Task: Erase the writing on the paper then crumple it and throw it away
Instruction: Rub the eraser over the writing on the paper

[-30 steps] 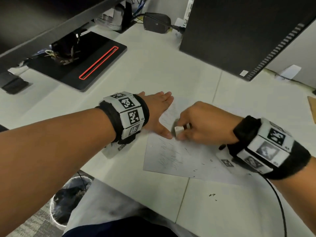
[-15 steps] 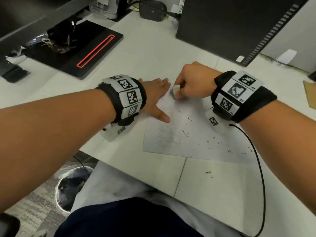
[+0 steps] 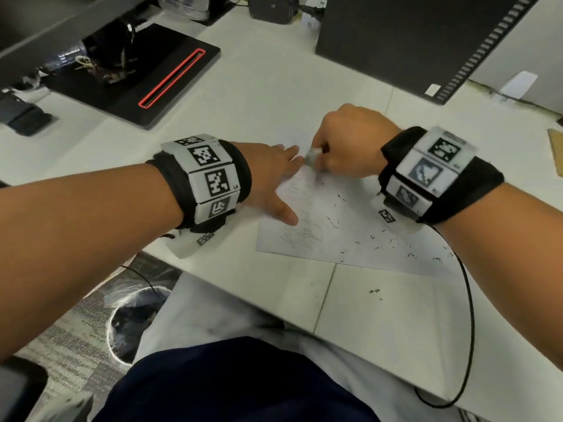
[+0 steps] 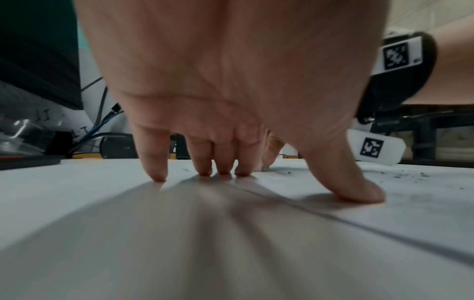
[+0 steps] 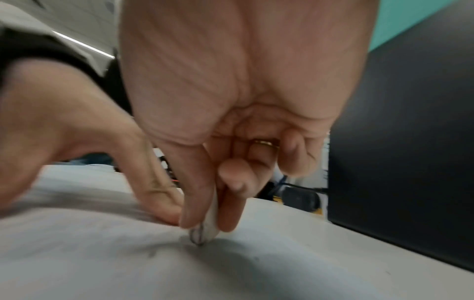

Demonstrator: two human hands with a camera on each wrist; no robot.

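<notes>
Erasing underway | right hand (image 3: 350,144) pinched eraser (image 3: 312,155) on paper (image 3: 335,226) | left hand (image 3: 271,181) spread flat, pinning | near writing remained; crumpling, bin (image 3: 134,324) left

a white desk (image 3: 274,86) bears a black computer tower (image 3: 411,35) and monitor stand (image 3: 158,80), above grey carpet (image 3: 70,339).

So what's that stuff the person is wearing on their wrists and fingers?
Both arms are bare, no sleeves. Each wrist has a black band with white square tiles printed with black-and-white codes; the left one reads "LA". A white tagged block hangs under each wrist. A thin black cable runs from the right band. A gold ring sits on a right finger.
</notes>
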